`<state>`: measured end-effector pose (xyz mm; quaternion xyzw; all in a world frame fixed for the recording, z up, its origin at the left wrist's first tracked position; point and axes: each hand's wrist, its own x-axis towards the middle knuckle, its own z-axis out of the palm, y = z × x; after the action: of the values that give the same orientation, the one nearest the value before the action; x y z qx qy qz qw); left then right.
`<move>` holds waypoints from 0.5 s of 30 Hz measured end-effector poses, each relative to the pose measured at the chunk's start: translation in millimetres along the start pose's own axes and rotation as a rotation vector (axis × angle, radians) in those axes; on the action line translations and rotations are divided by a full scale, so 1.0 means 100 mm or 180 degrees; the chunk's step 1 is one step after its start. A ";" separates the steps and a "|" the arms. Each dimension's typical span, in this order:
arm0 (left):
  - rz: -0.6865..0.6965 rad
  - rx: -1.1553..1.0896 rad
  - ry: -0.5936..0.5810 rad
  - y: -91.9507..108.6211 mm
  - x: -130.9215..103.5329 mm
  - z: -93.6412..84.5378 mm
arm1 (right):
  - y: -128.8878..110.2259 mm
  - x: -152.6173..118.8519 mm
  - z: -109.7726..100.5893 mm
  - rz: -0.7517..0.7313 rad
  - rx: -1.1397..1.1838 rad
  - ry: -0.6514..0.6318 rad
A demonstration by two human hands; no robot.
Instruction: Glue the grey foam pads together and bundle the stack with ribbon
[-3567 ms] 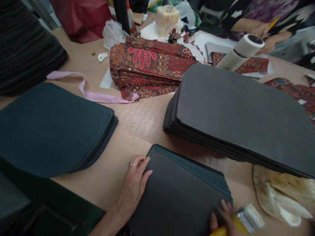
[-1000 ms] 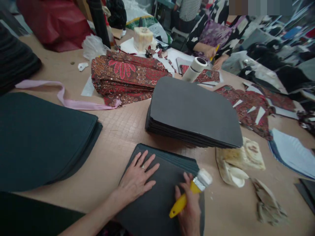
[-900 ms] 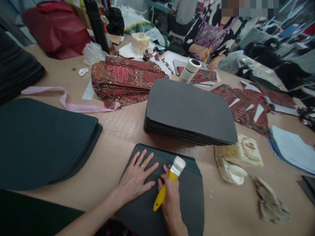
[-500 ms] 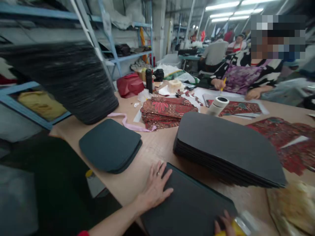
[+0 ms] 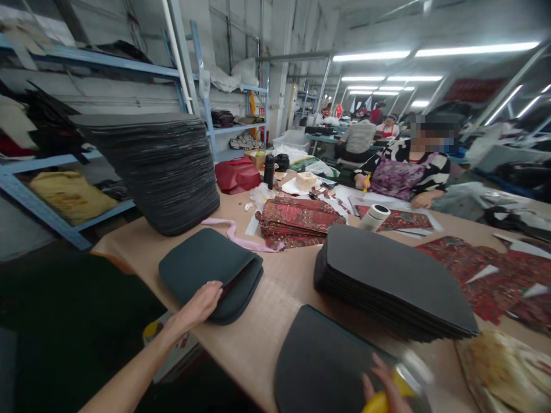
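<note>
My left hand (image 5: 205, 303) is closed on the near right edge of the top dark green panel (image 5: 204, 261) in a small pile, lifting that edge so a gap shows beneath. Its fingertips are partly hidden in the gap. At the bottom right, my right hand (image 5: 385, 385) is wrapped round the yellow handle of what looks like a paintbrush (image 5: 407, 376), its pale end blurred. The brush is over a dark grey panel (image 5: 327, 361) with a rounded corner, lying at the table's near edge. A thick stack of dark panels (image 5: 387, 269) stands just beyond.
A tall leaning stack of black pieces (image 5: 159, 172) stands at the back left. Red patterned pieces (image 5: 297, 221), a pink strip (image 5: 235, 232) and a white bottle (image 5: 375, 218) lie or stand farther back. Across the table (image 5: 275, 298) a person (image 5: 400, 172) holds a yellow pen.
My left hand has left the near panel, moved left to the small pile and raised its top panel's edge. My right hand still holds the brush. The view has tilted up.
</note>
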<state>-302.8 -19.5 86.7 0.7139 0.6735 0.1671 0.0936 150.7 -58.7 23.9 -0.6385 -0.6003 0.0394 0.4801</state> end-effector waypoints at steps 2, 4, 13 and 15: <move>0.0105 -0.0077 0.0047 -0.09 0.00 -0.05 | -0.56 -0.02 0.28 0.0081 0.0403 -0.0355; 0.0165 -0.0102 0.0141 -0.13 0.01 -0.08 | -1.15 0.00 0.58 0.0234 0.0877 -0.1002; 0.1476 -0.0263 0.0718 0.73 0.01 0.08 | -2.42 0.57 1.41 0.1258 0.1102 -0.1816; 0.1801 -0.0209 0.0853 0.89 -0.02 0.13 | -2.26 0.61 1.32 0.1295 0.0971 -0.1744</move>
<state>-215.4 -27.5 106.7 0.8411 0.4488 0.3009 -0.0232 -79.7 24.1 133.9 -0.6316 -0.5545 0.3924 0.3736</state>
